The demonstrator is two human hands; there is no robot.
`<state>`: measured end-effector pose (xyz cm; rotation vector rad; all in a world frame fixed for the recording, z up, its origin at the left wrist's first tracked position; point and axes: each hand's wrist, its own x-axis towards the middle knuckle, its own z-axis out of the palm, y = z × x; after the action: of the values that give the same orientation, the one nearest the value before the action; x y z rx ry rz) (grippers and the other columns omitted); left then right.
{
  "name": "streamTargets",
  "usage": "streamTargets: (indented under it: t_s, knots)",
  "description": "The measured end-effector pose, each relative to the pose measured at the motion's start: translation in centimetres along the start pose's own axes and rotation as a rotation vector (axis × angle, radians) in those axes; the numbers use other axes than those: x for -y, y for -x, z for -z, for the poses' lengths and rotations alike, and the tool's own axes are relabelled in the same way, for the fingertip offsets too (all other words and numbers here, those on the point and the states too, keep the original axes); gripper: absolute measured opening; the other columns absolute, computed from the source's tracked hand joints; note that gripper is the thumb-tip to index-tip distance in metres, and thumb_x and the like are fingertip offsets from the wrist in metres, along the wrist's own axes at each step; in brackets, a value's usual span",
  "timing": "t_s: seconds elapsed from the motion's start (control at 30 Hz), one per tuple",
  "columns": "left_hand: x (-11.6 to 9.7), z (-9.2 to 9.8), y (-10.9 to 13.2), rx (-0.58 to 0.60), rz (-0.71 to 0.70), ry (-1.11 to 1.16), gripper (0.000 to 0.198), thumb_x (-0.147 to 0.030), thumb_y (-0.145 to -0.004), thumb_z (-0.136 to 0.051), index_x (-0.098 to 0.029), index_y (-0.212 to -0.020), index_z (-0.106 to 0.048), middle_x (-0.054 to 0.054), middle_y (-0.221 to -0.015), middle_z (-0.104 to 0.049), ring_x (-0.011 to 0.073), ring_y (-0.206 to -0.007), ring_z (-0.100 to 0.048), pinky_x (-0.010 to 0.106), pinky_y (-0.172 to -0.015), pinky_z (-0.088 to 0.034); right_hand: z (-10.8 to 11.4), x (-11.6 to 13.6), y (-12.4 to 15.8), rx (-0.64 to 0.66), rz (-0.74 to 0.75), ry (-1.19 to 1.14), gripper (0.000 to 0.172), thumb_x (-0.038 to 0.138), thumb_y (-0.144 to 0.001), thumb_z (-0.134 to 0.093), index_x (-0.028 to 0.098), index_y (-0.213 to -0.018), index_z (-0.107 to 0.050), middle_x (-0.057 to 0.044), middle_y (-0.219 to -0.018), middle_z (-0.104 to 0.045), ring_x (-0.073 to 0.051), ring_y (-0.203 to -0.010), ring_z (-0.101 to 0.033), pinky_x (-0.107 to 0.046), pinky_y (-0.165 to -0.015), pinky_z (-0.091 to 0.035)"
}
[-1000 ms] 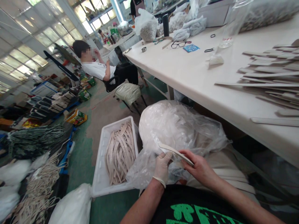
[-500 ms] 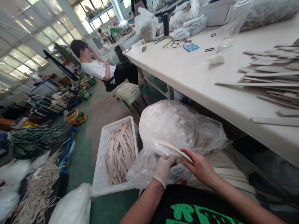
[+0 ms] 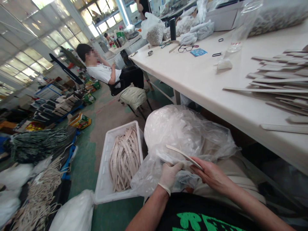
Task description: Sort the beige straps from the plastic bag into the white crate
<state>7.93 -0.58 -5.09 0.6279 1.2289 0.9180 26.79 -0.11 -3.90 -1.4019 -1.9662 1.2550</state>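
Note:
My right hand, bare, grips a narrow beige strap that points up and to the left over my lap. My left hand, in a pale glove, is closed just below and left of the strap; what its fingers pinch is hidden. Under both hands a clear plastic bag with whitish contents rests on my lap. A few more pale straps lie across my thigh, beside my right forearm.
Left of the bag, a white bin holds many beige straps. The white table carries loose straps, glasses and bags. A person sits beyond. A white sack stands on the floor.
The strap in my right hand has turned more edge-on, and my right hand has shifted slightly right. My left fingers have moved a little down from the strap. The view has shifted slightly.

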Motion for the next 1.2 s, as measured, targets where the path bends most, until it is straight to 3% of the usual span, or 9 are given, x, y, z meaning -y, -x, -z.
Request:
streamTargets:
  t_s: [0.13, 0.37, 0.6, 0.83, 0.93, 1.03, 1.1, 1.2]
  knots:
    - [-0.1, 0.1, -0.1, -0.025, -0.001, -0.011, 0.035, -0.040, -0.061, -0.083, -0.010, -0.078, -0.078, 0.009, -0.076, -0.073, 0.0203, -0.068, -0.063, 0.031, -0.070, -0.049, 0.5, -0.3, 0.5, 0.032, -0.050, -0.016, 0.040, 0.045, -0.093, -0.040, 0.021, -0.118, -0.061, -0.002, -0.067, -0.068, -0.023, -0.062, -0.064, -0.029, -0.054, -0.044]
    - [0.6, -1.3, 0.0, 0.104, 0.001, -0.028, 0.035, -0.044, -0.065, -0.081, -0.013, -0.081, -0.078, 0.011, -0.078, -0.073, 0.0247, -0.073, -0.065, 0.037, -0.077, -0.050, 0.2, 0.5, 0.1, 0.001, -0.048, -0.032, 0.040, 0.043, -0.093, -0.041, 0.023, -0.119, -0.062, -0.002, -0.069, -0.069, -0.020, -0.056, -0.062, -0.028, -0.056, -0.045]
    - [-1.4, 0.4, 0.2, -0.047, -0.069, 0.013, 0.038, -0.041, -0.064, -0.083, -0.010, -0.084, -0.077, 0.009, -0.082, -0.074, 0.0200, -0.075, -0.064, 0.030, -0.074, -0.051, 1.2, 0.7, 0.7, 0.069, -0.051, -0.099, 0.045, 0.041, -0.095, -0.039, 0.021, -0.132, -0.055, -0.002, -0.073, -0.069, -0.017, -0.053, -0.061, -0.026, -0.054, -0.048]
    - [-0.7, -2.2, 0.9, 0.195, -0.042, 0.060, 0.032, -0.043, -0.070, -0.078, -0.013, -0.079, -0.077, 0.006, -0.067, -0.069, 0.0198, -0.066, -0.063, 0.032, -0.073, -0.049, 0.9, 1.7, 0.3, 0.023, 0.023, -0.043, 0.043, 0.037, -0.093, -0.042, 0.021, -0.129, -0.057, -0.003, -0.070, -0.068, -0.019, -0.059, -0.063, -0.027, -0.057, -0.048]
    - [-1.8, -1.5, 1.0, 0.080, -0.096, 0.009, 0.033, -0.041, -0.066, -0.081, -0.013, -0.083, -0.078, 0.006, -0.077, -0.073, 0.0216, -0.078, -0.065, 0.033, -0.083, -0.048, 1.5, 1.4, 0.8, 0.056, -0.019, -0.106, 0.046, 0.042, -0.095, -0.038, 0.019, -0.132, -0.054, -0.003, -0.073, -0.068, -0.017, -0.055, -0.062, -0.027, -0.058, -0.049]
    - [-2.3, -0.2, 0.8, -0.041, -0.090, 0.010, 0.038, -0.042, -0.062, -0.083, -0.012, -0.084, -0.078, 0.008, -0.082, -0.075, 0.0229, -0.080, -0.065, 0.034, -0.083, -0.050, 1.8, 0.8, 1.3, 0.068, -0.046, -0.124, 0.049, 0.044, -0.094, -0.038, 0.018, -0.132, -0.054, -0.003, -0.073, -0.067, -0.017, -0.055, -0.062, -0.028, -0.059, -0.050]
    - [-2.0, -0.1, 0.7, -0.036, -0.071, 0.016, 0.039, -0.043, -0.062, -0.083, -0.011, -0.085, -0.078, 0.008, -0.082, -0.074, 0.0228, -0.078, -0.065, 0.034, -0.081, -0.050, 1.7, 0.6, 1.3, 0.053, -0.053, -0.107, 0.049, 0.044, -0.094, -0.038, 0.018, -0.130, -0.056, -0.003, -0.071, -0.067, -0.017, -0.052, -0.060, -0.028, -0.056, -0.049]
    - [-1.4, -1.0, 0.9, 0.080, -0.063, 0.023, 0.037, -0.042, -0.064, -0.082, -0.012, -0.085, -0.078, 0.009, -0.080, -0.074, 0.0230, -0.077, -0.065, 0.034, -0.081, -0.050, 1.2, 0.9, 0.9, 0.013, -0.021, -0.066, 0.047, 0.044, -0.094, -0.038, 0.018, -0.128, -0.058, -0.002, -0.067, -0.064, -0.017, -0.051, -0.058, -0.028, -0.054, -0.047]
